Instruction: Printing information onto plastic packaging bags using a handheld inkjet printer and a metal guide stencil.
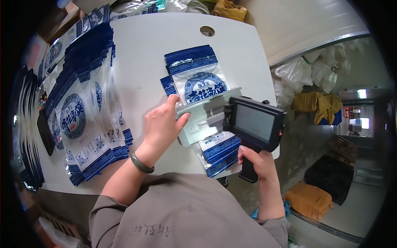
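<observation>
My right hand (257, 162) is closed round the grip of a black handheld inkjet printer (253, 124) with a grey screen. The printer stands at the right part of a pale metal guide plate (194, 129), which lies slantwise over a small stack of blue-and-white printed pouches (202, 78). At the plate's left end is my left hand (161, 124), its thumb over the plate's edge and its index finger by the top pouch. The other left fingers are curled and partly hidden. The pouches stick out above and below the plate.
Overlapping rows of similar pouches (78, 120) cover the left of the white table (140, 53), with a dark flat object (45, 133) among them. A round hole (207, 31) is near the far edge. Right of the table are plastic bags (295, 72) and an orange-brown bundle (308, 200).
</observation>
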### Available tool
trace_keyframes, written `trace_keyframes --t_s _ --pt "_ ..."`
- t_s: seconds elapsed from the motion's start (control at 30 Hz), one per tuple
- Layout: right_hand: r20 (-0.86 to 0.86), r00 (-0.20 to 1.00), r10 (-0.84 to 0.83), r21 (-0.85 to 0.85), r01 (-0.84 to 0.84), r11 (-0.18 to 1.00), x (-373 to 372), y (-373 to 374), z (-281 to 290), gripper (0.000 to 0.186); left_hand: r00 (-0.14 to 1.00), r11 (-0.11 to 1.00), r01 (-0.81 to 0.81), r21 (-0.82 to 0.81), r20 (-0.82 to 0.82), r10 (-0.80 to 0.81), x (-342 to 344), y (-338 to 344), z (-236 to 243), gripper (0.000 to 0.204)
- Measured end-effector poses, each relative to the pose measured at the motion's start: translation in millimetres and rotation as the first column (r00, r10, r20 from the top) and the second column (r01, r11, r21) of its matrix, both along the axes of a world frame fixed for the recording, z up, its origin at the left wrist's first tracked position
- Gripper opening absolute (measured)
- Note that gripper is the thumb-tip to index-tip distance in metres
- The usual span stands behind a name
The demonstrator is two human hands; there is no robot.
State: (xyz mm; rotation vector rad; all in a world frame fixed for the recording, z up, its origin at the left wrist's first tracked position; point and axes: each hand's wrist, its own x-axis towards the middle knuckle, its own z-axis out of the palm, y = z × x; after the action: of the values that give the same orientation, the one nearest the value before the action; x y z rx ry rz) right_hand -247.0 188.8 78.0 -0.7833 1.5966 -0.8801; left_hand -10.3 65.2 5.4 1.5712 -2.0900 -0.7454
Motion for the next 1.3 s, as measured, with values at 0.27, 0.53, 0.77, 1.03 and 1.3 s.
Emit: trace_keyframes --t_s 0.27,0.53,0.77,1.03,1.3 --pt "-0.063 0.988 0.140 0.126 -0.131 0.983 23.0 -12.6 -2.5 0.029 1.000 0.999 -0.003 -0.046 -0.016 0.002 -1.5 4.3 -3.3 0.035" --pt "-0.034 0.984 0.172 0.191 -0.163 0.968 39.8 -28.3 8.5 0.027 0.998 0.998 -0.005 -0.070 -0.058 0.001 0.5 6.8 -6.6 0.031" --pt "-0.133 0.946 0.297 0.319 -0.243 0.916 52.3 -42.1 13.0 0.027 0.997 0.990 0.019 -0.140 -0.070 -0.029 -3.0 10.5 -12.8 0.017" --pt "-0.304 0.903 0.304 0.412 -0.163 0.897 -1.6 -76.0 16.7 0.020 0.998 0.984 -0.003 -0.180 -0.055 -0.007 -6.2 8.3 -10.2 0.010" --pt "-0.048 0.967 -0.251 -0.054 0.248 0.967 -62.2 -33.2 -8.5 0.028 0.998 0.998 -0.036 -0.046 -0.047 0.034 -3.6 6.4 -11.4 0.012"
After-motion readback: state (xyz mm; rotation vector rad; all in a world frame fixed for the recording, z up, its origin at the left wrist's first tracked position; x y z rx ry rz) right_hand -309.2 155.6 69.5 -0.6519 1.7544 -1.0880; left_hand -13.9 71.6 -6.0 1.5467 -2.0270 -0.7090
